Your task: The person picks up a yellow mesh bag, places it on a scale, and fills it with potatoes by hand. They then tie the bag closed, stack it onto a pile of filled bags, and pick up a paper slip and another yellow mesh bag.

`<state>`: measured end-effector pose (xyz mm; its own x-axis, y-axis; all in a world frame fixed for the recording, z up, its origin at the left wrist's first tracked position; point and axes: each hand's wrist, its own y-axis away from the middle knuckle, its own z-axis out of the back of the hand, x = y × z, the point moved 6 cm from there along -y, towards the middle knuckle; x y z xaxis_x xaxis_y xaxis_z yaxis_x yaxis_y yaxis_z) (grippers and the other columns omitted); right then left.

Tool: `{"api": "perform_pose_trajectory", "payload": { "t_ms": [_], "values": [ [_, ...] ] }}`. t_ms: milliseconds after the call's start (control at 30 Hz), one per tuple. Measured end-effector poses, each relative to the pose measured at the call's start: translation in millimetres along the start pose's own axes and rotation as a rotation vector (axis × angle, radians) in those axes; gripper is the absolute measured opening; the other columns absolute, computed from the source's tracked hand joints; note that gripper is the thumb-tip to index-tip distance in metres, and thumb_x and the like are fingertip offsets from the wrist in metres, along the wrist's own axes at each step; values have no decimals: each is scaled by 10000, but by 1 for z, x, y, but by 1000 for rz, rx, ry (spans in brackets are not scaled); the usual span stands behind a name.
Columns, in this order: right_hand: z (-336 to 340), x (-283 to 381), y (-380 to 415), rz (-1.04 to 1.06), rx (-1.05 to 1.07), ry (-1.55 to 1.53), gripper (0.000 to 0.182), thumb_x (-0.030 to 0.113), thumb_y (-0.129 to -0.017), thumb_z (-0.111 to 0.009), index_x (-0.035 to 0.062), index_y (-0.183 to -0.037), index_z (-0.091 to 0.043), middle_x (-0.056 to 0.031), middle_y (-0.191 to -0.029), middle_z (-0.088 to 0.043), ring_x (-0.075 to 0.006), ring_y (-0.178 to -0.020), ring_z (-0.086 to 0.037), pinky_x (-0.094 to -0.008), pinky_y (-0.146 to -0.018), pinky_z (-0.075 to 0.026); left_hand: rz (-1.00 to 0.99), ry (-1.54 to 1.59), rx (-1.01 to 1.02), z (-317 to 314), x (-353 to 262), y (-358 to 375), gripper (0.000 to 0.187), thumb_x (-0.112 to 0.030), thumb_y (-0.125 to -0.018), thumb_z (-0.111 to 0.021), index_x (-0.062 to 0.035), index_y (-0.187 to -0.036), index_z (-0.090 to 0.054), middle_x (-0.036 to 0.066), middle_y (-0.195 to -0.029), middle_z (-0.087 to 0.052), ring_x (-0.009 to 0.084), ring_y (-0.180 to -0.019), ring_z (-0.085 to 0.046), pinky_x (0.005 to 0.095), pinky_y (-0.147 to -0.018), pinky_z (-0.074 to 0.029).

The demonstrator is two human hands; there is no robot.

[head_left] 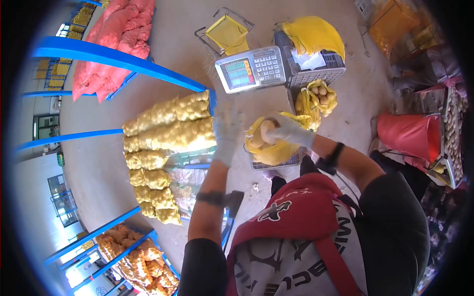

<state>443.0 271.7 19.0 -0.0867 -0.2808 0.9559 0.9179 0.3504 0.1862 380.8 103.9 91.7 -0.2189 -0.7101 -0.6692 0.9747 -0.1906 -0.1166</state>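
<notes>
Gloved hands at yellow mesh potato bag below scale

A digital scale sits at twelve o'clock, a grey crate just beside it under a yellow net. Stacked yellow potato sacks lie at nine o'clock, red mesh sacks at eleven, a red bag at three

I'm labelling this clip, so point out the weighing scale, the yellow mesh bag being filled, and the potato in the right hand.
weighing scale [252,68], head view, on its keypad face.
yellow mesh bag [276,152], head view, on its bulging side.
potato [267,130], head view, on its bare top.
</notes>
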Motion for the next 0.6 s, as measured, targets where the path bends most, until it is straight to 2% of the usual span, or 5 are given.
{"api": "perform_pose_trajectory", "payload": {
  "t_ms": [33, 67, 133, 400, 600],
  "values": [
    [13, 22, 14, -25, -14, -610, 349, 198, -778, -590, 118, -1097, -474, -140, -1004, -579, -271, -895, -584, -362, -681, -475, 54, 364, -125, 16, 17, 8, 331, -174, -776, -578, -38, -1073, -524, 112, -1019, -540, 223, -961, -524, 363, -822, -405],
    [24, 47, 24, -21, -17, -602, 349, 198, -778, -590, 118, -1097, -474, -140, -1004, -579, -271, -895, -584, -362, -681, -475, 82, 302, -171, 33, 24, 15, 339, -148, -785, -566, -23, -1096, -516, 114, -1023, -538, 214, -964, -522, 341, -826, -411],
    [25, 76, 38, -322, 61, -1547, 349, 288, -838, -539, 83, -1104, -445, -134, -990, -562, -252, -857, -583, -373, -659, -481, 101, 250, -224, 51, 40, 31, 348, -122, -793, -554, -9, -1119, -508, 116, -1027, -536, 205, -966, -520, 319, -829, -417],
    [49, 57, 38, -169, -78, -1342, 354, 390, -872, -459, 69, -1016, -491, -112, -839, -575, -228, -741, -587, -345, -586, -498, 486, 449, -97, 50, 90, 90, 280, -127, -803, -546, 27, -1036, -537, 110, -1008, -555, 173, -909, -529, 287, -805, -424],
    [55, 42, 43, -253, -181, -1384, 331, 371, -868, -478, 69, -1001, -498, -118, -810, -580, -228, -702, -592, -336, -541, -508, 436, 455, -165, 36, 106, 106, 339, -254, -867, -555, 20, -1066, -537, 66, -997, -565, 121, -894, -508, 249, -794, -422]
  ]
}}
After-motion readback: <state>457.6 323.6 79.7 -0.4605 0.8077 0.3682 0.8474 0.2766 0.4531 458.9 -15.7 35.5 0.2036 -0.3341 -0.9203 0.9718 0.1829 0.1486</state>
